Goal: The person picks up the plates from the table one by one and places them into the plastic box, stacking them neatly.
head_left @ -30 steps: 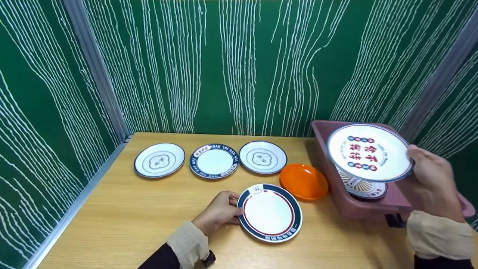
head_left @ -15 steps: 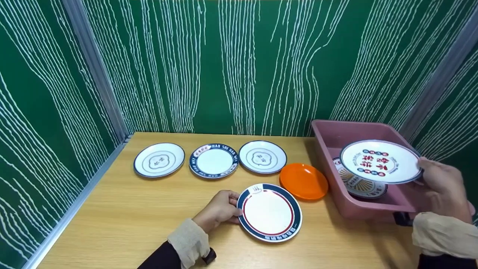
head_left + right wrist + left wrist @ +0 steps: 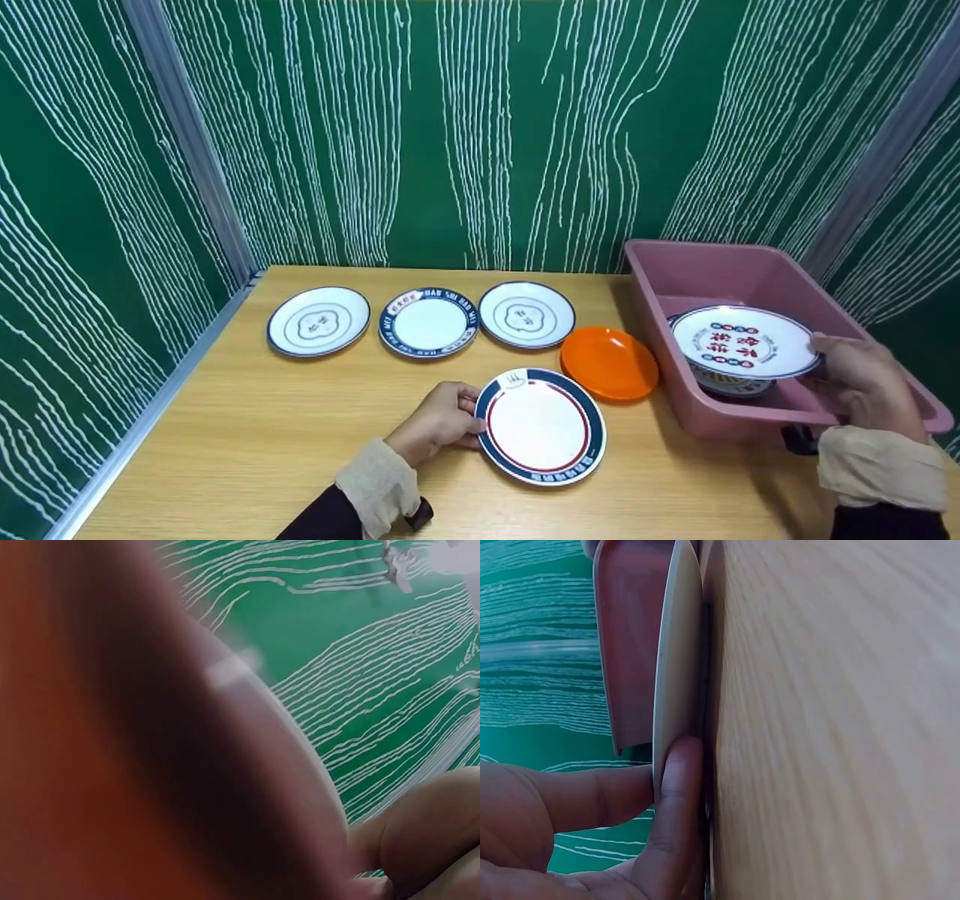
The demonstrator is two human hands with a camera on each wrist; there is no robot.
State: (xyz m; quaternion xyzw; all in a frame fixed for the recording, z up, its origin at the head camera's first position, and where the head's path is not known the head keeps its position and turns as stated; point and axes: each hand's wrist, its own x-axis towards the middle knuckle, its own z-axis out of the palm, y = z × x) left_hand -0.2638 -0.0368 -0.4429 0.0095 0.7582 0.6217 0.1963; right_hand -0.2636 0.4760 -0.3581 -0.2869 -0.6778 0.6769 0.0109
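Observation:
My left hand [image 3: 442, 420] pinches the left rim of a white plate [image 3: 541, 424] with a dark blue band and a red ring. That plate's edge [image 3: 676, 667] shows between thumb and fingers in the left wrist view, its face tilted slightly off the table. Over the pink plastic basin [image 3: 679, 390], my right hand [image 3: 862, 375] grips a white plate with red characters [image 3: 772, 349] by its right rim. Beneath it lies a patterned plate [image 3: 739, 387], partly hidden. In the right wrist view, a blurred reddish shape covers much of the picture; the right hand [image 3: 435, 832] shows at lower right.
Along the back of the wooden table [image 3: 262, 420] lie two white plates with a central emblem, a left one [image 3: 319, 321] and a right one [image 3: 527, 315]. Between them is a blue-rimmed plate [image 3: 429, 324]. An orange plate [image 3: 609, 364] stands close to the basin. Green walls [image 3: 480, 135] enclose the table.
The right hand has lowered the red-character plate into the basin's opening, first swinging right, then back left. The left hand and its plate have stayed in place.

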